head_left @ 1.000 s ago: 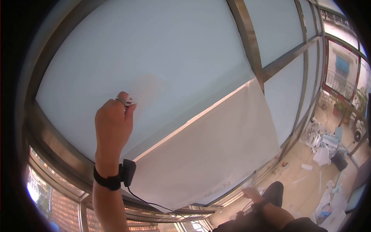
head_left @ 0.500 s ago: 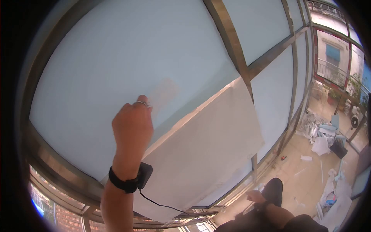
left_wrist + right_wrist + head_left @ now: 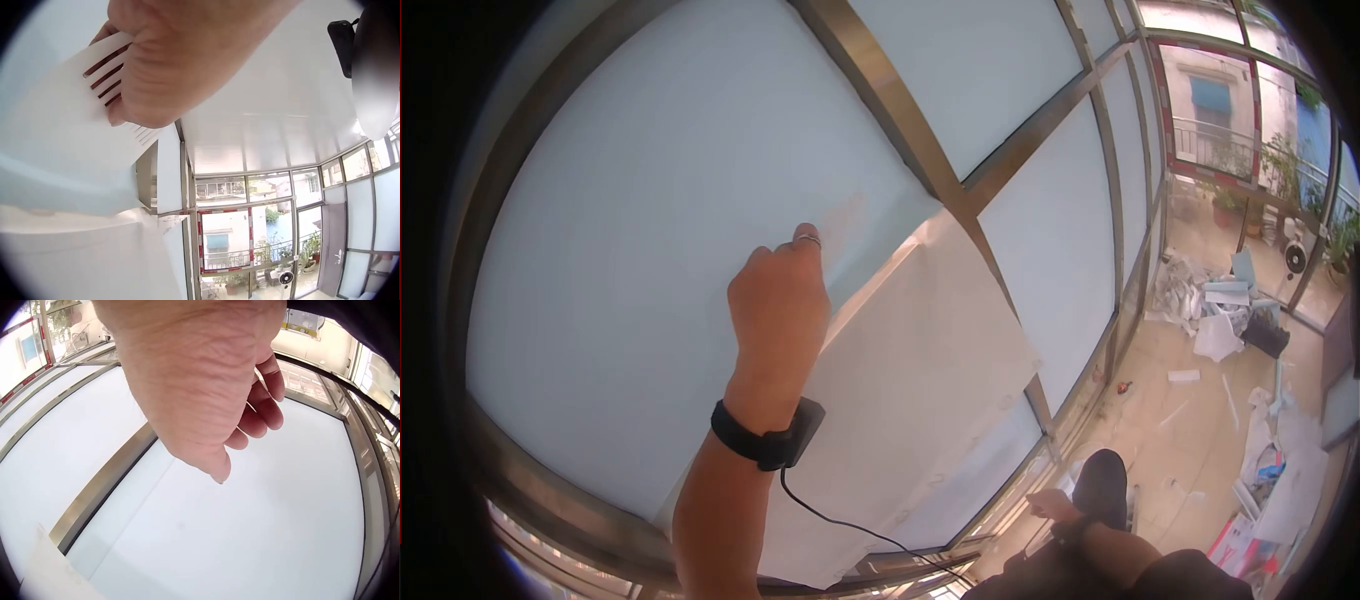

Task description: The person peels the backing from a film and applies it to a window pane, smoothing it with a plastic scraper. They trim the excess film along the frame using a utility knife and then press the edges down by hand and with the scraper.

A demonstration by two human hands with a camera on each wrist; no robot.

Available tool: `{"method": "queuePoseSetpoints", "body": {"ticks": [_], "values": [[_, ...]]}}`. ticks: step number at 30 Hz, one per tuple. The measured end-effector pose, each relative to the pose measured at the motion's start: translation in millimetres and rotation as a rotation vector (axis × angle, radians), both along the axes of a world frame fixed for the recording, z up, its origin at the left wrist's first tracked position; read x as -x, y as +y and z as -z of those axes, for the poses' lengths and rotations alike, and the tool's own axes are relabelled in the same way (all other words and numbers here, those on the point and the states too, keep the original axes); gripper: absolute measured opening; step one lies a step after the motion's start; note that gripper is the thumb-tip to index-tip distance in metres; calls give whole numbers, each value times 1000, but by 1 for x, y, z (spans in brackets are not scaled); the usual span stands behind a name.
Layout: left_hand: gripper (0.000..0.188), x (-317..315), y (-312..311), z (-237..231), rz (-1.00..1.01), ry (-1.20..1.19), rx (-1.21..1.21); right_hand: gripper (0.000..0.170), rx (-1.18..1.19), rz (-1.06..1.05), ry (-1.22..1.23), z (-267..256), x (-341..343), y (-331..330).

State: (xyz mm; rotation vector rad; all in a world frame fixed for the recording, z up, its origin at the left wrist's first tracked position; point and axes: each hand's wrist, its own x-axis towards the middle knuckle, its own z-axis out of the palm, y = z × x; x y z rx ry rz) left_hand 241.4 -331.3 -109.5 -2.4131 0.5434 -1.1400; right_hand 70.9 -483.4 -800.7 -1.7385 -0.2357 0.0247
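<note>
L grip (image 3: 780, 290): fingers curled, pinching wht. slotted piece (image 3: 107, 67) at face of lg. pale panel (image 3: 630, 200); contact w/ panel can't be confirmed. Piece shows in L wrist view; in head view it's hidden behind the fingers. Wht. sheet (image 3: 910, 330) covers lower pt. of same panel, its upper edge running diag. just beside L grip. Metal frame (image 3: 890, 100) borders panel. Blk. strap (image 3: 738, 433) w/ sm. unit (image 3: 805, 428) on L wrist, cable (image 3: 850, 523) running from it. R grip (image 3: 1055, 507): low, nr. dark-clad leg (image 3: 1102, 485); fingers loosely bent, nothing seen held. Floor (image 3: 1150, 430): heap of crumpled scraps (image 3: 1180, 290), fan (image 3: 1293, 260) beyond it
</note>
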Motion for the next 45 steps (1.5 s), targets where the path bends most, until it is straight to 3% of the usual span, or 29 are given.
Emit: {"method": "queuePoseSetpoints", "body": {"ticks": [2,4,5,7,11,16,22,25,28,31,35,37,45], "values": [[16,-4,-14,-6,51,27,-34,26,20,20,-19,-4,3,0],[20,-16,-22,-22,49,-42,2,20,-235,76,541,-29,5,2],[20,-20,-27,-26,54,-39,-3,20,-241,80,544,-26,4,3],[25,-29,-35,-30,34,-28,63,22,2,1,208,-20,1,1],[28,-31,-51,-16,-13,38,36,19,24,-22,208,-17,2,0],[23,-41,-56,-22,16,21,5,16,40,14,-13,-3,-3,0],[22,-47,-58,-30,3,48,68,13,-42,-1,79,7,-5,3],[21,-41,-57,-32,-43,100,91,13,12,-18,82,-2,-4,1],[21,-40,-51,-36,-14,94,89,13,49,-40,112,23,-8,4],[20,-36,-56,-32,-31,115,69,14,58,-19,138,-6,-2,1],[22,-43,-58,-13,-27,163,47,15,128,-16,96,-7,-1,3],[26,-42,-59,-11,-5,144,22,15,1,33,73,0,1,6],[28,-38,-61,-13,7,139,-2,19,25,-9,145,-14,5,5]]}}
